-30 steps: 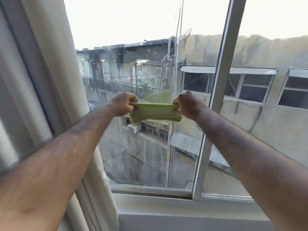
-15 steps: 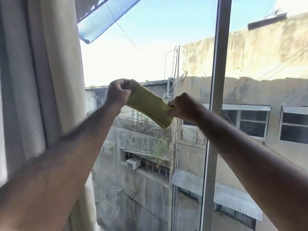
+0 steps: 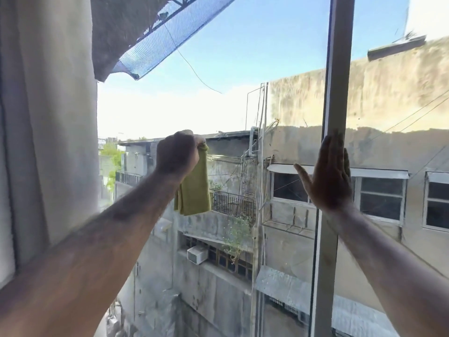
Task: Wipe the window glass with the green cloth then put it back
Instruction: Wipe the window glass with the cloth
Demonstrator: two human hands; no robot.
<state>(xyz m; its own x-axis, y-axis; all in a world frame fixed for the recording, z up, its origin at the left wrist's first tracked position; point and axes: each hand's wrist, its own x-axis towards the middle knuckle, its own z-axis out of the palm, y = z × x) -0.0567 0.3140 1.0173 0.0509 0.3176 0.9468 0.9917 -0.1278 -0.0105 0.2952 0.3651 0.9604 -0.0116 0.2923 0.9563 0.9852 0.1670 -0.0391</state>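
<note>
My left hand (image 3: 177, 154) is a closed fist gripping the top of the folded green cloth (image 3: 194, 188), which hangs straight down from it in front of the window glass (image 3: 243, 105). My right hand (image 3: 328, 176) is flat and open, fingers pointing up, palm against the grey vertical window frame bar (image 3: 336, 69) and the glass beside it. It holds nothing. Whether the cloth touches the glass I cannot tell.
A pale curtain (image 3: 48, 117) hangs along the left edge beside my left forearm. A second pane (image 3: 401, 117) lies right of the bar. Beyond the glass are concrete buildings, a balcony railing, an air-conditioner unit and blue netting overhead.
My right hand let go of the cloth and moved right onto the frame bar, opening flat. The cloth now hangs from my left fist alone. The view tilted further upward.
</note>
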